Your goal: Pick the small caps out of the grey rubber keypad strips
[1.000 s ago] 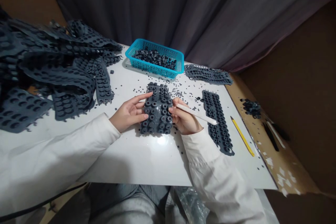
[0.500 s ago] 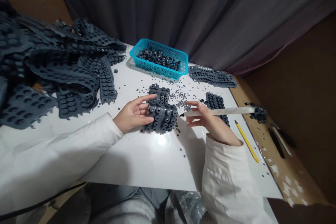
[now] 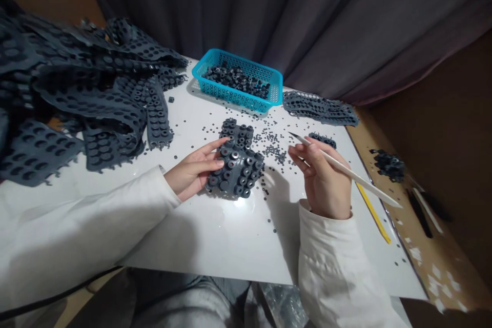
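My left hand grips the left edge of a dark grey rubber sheet covered in rows of round studs with holes. The sheet is bent, its far part lying beyond the fingers on the white table. In my right hand a slim white pen-like tool is held, its dark pointed tip aimed up and left, apart from the sheet. Small dark rubber discs lie scattered between the hands. Behind the right hand a smaller studded piece is partly hidden.
A blue basket of small dark rubber parts stands at the back. Heaped studded sheets fill the left side. A perforated strip lies back right, with a yellow tool and a dark clump farther right.
My right hand has turned the white tool so its tip points up and away, and moved slightly right. My left hand has tilted the sheet, raising its near part.
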The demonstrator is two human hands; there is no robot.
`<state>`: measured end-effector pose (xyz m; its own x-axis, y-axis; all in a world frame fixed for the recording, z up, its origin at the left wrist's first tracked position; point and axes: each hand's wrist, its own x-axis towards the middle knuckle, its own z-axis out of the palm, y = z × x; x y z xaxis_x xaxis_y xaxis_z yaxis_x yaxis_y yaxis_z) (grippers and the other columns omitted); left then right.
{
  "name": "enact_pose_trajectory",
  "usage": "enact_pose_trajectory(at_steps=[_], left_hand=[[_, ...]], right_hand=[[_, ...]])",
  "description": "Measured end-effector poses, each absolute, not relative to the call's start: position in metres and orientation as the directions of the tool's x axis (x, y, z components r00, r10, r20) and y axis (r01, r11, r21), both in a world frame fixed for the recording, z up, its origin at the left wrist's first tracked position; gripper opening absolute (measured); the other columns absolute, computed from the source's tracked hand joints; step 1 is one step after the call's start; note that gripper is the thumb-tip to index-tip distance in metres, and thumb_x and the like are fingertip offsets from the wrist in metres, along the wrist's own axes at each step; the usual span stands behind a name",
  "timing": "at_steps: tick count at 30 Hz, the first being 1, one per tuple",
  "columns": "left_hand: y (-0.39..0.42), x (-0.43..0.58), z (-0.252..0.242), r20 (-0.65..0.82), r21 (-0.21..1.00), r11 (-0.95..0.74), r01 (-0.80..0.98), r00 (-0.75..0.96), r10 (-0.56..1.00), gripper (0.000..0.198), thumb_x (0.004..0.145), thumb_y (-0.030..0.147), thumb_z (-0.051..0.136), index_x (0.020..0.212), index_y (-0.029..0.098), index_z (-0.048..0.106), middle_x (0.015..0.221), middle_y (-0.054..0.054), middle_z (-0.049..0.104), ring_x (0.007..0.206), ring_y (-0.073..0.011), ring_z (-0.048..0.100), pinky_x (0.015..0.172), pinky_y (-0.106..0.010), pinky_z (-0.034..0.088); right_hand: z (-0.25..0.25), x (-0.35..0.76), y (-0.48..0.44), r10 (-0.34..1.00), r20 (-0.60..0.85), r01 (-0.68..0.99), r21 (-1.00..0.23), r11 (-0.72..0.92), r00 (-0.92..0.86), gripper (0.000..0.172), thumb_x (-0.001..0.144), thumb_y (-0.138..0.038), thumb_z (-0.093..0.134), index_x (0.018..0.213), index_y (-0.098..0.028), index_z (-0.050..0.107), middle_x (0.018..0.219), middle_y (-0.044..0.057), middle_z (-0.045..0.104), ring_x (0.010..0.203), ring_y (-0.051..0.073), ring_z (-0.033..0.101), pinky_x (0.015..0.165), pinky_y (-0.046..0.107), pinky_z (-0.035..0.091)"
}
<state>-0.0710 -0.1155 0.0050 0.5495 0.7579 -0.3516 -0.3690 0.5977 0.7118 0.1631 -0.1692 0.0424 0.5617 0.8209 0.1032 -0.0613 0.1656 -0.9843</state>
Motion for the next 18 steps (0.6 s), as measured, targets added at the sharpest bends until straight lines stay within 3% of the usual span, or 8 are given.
enact_pose_trajectory(at_steps=[4,8,12,18], left_hand=[[-0.116,-0.072,0.004,-0.326,0.695,0.602,-0.393,0.574,0.751,0.055,0.071,0.013,0.073,0.123,0.026,0.061,0.114,-0.005,0.069,0.107,-0.0218,0.064,0.094,-0.033,0.048],[-0.116,-0.072,0.004,-0.3,0.7,0.593,-0.398,0.589,0.75,0.056,0.072,0.013,0.071,0.125,0.026,0.059,0.116,-0.006,0.069,0.111,-0.0239,0.062,0.096,-0.036,0.047],[-0.117,-0.072,0.005,-0.313,0.679,0.607,-0.414,0.585,0.748,0.059,0.068,0.012,0.074,0.123,0.025,0.06,0.116,-0.006,0.068,0.11,-0.0243,0.062,0.093,-0.035,0.047],[-0.118,-0.071,0.006,-0.299,0.706,0.586,-0.398,0.583,0.755,0.065,0.066,0.012,0.073,0.127,0.026,0.057,0.117,-0.005,0.067,0.112,-0.0243,0.061,0.092,-0.034,0.047]], right_hand=[[0.03,0.169,-0.161,0.648,0.136,0.026,-0.984,0.176,0.75,0.026,0.062,-0.035,0.082,0.079,-0.019,0.071,0.072,-0.002,0.071,0.08,0.016,0.069,0.08,0.032,0.053],[0.026,0.171,-0.159,0.562,0.218,0.126,-0.972,0.199,0.798,0.027,0.063,-0.034,0.081,0.08,-0.017,0.07,0.072,0.0,0.069,0.074,0.016,0.067,0.072,0.03,0.052],[0.031,0.172,-0.161,0.548,0.326,0.224,-0.943,0.246,0.771,0.019,0.068,-0.031,0.078,0.078,-0.018,0.069,0.07,-0.003,0.068,0.069,0.013,0.066,0.071,0.027,0.052],[0.037,0.168,-0.163,0.664,0.219,0.039,-0.961,0.275,0.715,0.02,0.069,-0.033,0.078,0.077,-0.018,0.067,0.061,-0.005,0.063,0.058,0.011,0.063,0.065,0.029,0.056]])
